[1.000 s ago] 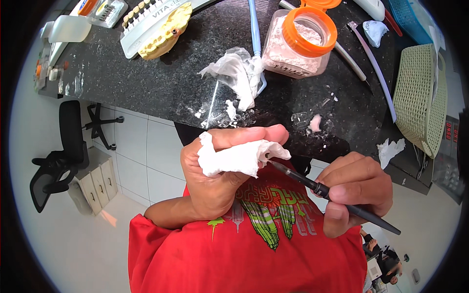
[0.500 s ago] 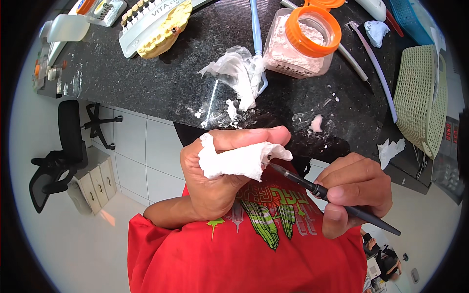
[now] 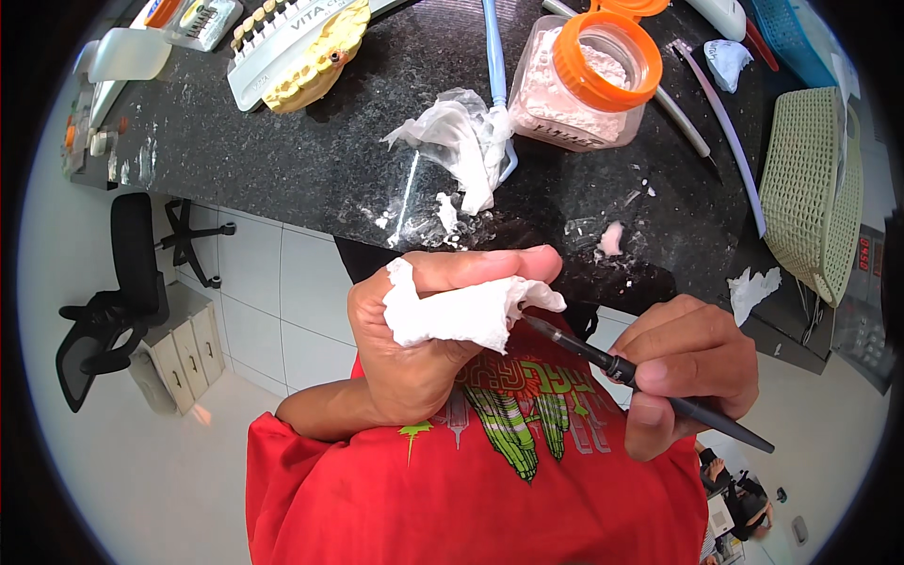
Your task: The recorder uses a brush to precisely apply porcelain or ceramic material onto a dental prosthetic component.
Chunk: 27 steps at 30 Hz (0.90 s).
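Note:
My left hand is closed round a crumpled white tissue in front of the counter's edge. Its fingers lie along the far side of the tissue. A small dark spot shows in the fold at the tissue's right end; whatever else lies inside is hidden. Between thumb and fingers, my right hand pinches a slim black-handled tool, which looks like a fine brush. The tool slants up to the left, its narrow tip at that fold. Whether the tip touches anything inside cannot be made out.
On the black counter stand an orange-rimmed jar of pinkish powder, a yellow dental cast, and a tooth shade guide. Used tissue, white crumbs and a pink scrap lie nearer. A woven basket stands right.
The tool and my right hand have shifted very slightly to the right. My left hand keeps its hold on the tissue almost unmoved.

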Each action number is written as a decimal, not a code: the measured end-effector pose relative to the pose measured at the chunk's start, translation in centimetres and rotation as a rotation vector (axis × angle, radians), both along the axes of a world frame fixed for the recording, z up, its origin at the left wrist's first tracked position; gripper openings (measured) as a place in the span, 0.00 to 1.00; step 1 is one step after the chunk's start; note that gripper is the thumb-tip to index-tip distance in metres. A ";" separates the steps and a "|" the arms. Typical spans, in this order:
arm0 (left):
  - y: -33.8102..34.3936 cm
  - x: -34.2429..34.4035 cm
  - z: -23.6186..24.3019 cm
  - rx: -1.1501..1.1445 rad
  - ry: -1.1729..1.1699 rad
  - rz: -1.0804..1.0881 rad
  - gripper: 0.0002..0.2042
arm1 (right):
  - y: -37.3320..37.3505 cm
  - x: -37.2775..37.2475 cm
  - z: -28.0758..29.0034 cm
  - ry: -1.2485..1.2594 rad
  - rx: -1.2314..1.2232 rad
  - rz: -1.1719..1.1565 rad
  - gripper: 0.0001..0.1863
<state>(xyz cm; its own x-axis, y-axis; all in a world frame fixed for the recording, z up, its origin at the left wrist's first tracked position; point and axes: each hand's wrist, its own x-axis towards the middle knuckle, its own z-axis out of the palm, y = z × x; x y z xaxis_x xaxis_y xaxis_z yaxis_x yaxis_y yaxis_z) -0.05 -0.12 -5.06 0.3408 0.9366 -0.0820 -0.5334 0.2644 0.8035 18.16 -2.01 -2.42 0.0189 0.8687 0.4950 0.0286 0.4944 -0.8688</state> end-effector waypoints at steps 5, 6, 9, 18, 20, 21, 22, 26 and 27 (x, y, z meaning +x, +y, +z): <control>0.1 -0.1 0.0 0.004 -0.003 -0.013 0.17 | 0.0 0.2 0.0 -0.002 -0.009 0.023 0.10; 0.1 -0.1 0.0 0.008 0.002 -0.013 0.18 | 0.1 0.3 0.1 -0.015 -0.010 0.044 0.10; 0.0 -0.1 0.0 0.018 0.009 -0.017 0.18 | 0.1 0.4 0.0 -0.025 -0.004 0.058 0.10; 0.0 -0.1 -0.1 0.016 0.000 -0.021 0.18 | 0.3 0.8 -0.2 -0.088 0.083 0.125 0.12; 0.0 -0.1 0.0 0.014 -0.002 -0.022 0.18 | 0.4 0.8 -0.1 -0.101 0.084 0.132 0.12; 0.1 -0.1 0.1 0.004 -0.001 -0.021 0.18 | 0.4 0.8 -0.1 -0.114 0.083 0.139 0.12; 0.1 -0.1 0.1 -0.005 0.000 -0.021 0.18 | 0.4 0.6 -0.1 -0.114 0.084 0.138 0.12; 0.0 0.3 0.2 -0.060 -0.091 0.101 0.14 | -0.2 -0.3 -0.5 0.061 0.083 -0.034 0.08; 0.0 0.1 0.4 -0.105 -0.089 0.083 0.15 | -0.3 -0.4 -0.7 0.142 0.121 -0.078 0.07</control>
